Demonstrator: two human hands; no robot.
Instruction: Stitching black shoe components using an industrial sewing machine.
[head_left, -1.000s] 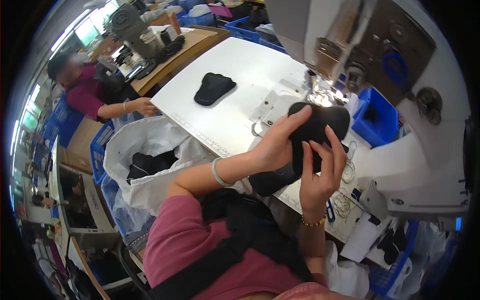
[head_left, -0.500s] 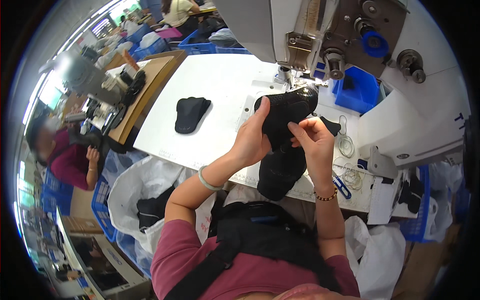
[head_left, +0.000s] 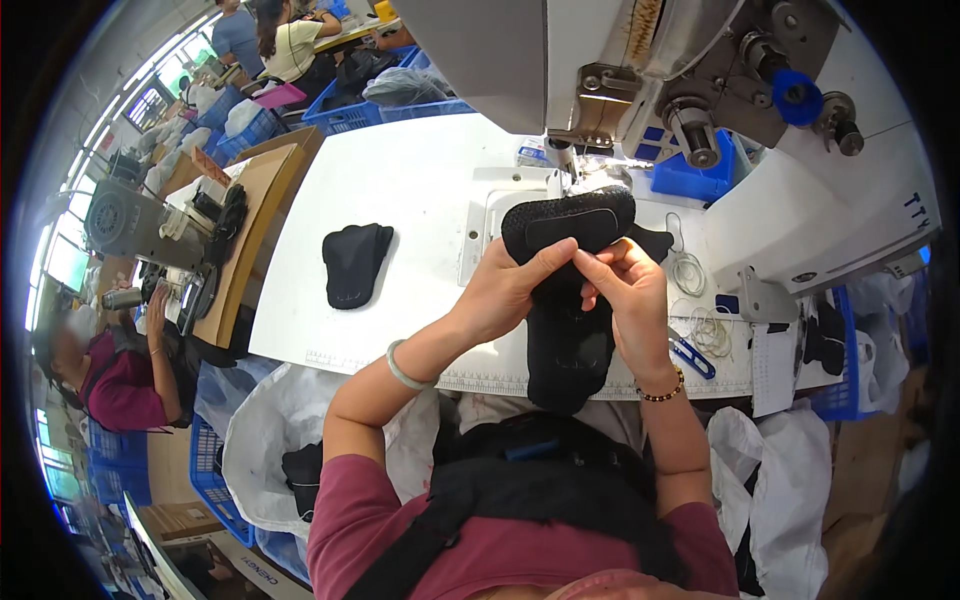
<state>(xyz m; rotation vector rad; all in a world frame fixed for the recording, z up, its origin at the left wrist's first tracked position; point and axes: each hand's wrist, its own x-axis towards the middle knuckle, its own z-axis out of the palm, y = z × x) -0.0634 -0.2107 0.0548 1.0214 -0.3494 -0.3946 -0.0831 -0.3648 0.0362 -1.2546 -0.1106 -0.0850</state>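
A black fabric shoe upper (head_left: 562, 222) with a mesh edge is held up just in front of the needle area of a sewing machine (head_left: 600, 110). My left hand (head_left: 505, 290) pinches its near edge, the thumb lying along the fabric. Close beside that thumb, my right hand (head_left: 632, 300) is closed in a pinch on the same edge, its fingers curled. Below the hands, a similar black fabric piece (head_left: 565, 360) hangs at the table's front edge; whether it joins the held one I cannot tell. Another black upper (head_left: 355, 265) lies flat at the left.
A blue-handled cutter (head_left: 692, 356) and coiled pale cord (head_left: 708, 335) lie on the white table (head_left: 430, 190) at the right. Behind them stands a blue bin (head_left: 700, 180). White sacks (head_left: 262, 450) sit below the table. A co-worker (head_left: 120, 380) works at another machine on the left.
My left thumb has moved to the near edge, beside my right fingertips. The upper is turned so that its stitched panel faces me. The view has shifted slightly.
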